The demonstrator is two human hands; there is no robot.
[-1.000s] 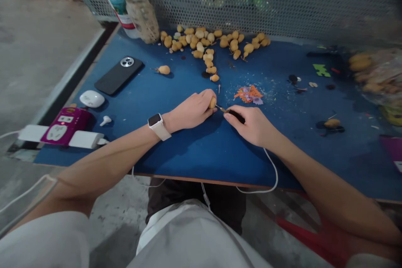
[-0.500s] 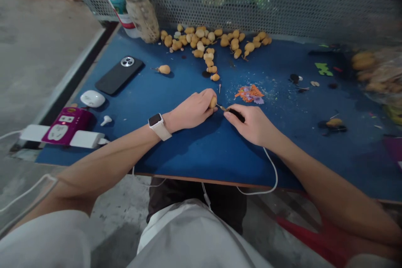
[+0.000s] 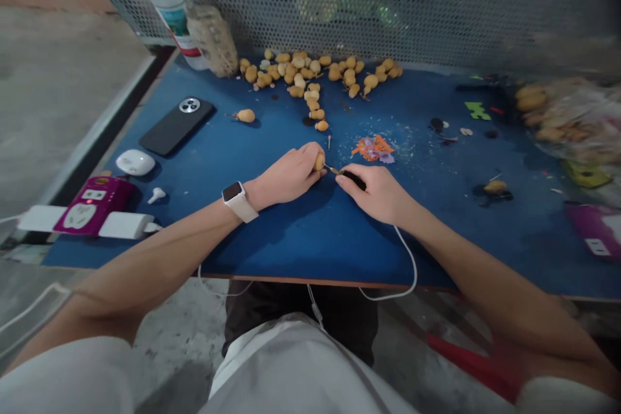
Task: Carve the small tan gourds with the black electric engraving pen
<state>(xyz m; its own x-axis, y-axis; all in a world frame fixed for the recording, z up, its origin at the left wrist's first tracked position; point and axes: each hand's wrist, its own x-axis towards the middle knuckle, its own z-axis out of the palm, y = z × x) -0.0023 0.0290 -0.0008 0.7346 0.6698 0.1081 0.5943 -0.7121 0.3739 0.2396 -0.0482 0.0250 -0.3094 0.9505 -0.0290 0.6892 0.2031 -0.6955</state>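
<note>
My left hand (image 3: pixel 291 174), with a watch (image 3: pixel 240 200) on its wrist, is closed around a small tan gourd (image 3: pixel 319 162); one end shows between thumb and fingers. From the right, my right hand (image 3: pixel 378 191) grips a thin-tipped tool with a dark handle (image 3: pixel 355 180). Its slender tip points at the gourd and seems to touch it; the exact contact is too small to make out. Just beyond the hands is a heap of orange and purple scraps (image 3: pixel 374 149), with pale crumbs around it. A short thin stick (image 3: pixel 329 141) lies close by.
Many small gourds (image 3: pixel 291 69) line the mesh panel (image 3: pixel 272 6), near a bottle (image 3: pixel 177 22). One gourd (image 3: pixel 246 116) lies apart. Left are a phone (image 3: pixel 169 132), earbud case (image 3: pixel 135 162), earbud (image 3: pixel 156 195) and purple power socket (image 3: pixel 94 204). A plastic bag (image 3: pixel 572 116) sits right.
The whole view has shifted slightly, so the table appears further left and a little lower. Both hands keep the same hold on the gourd and the tool.
</note>
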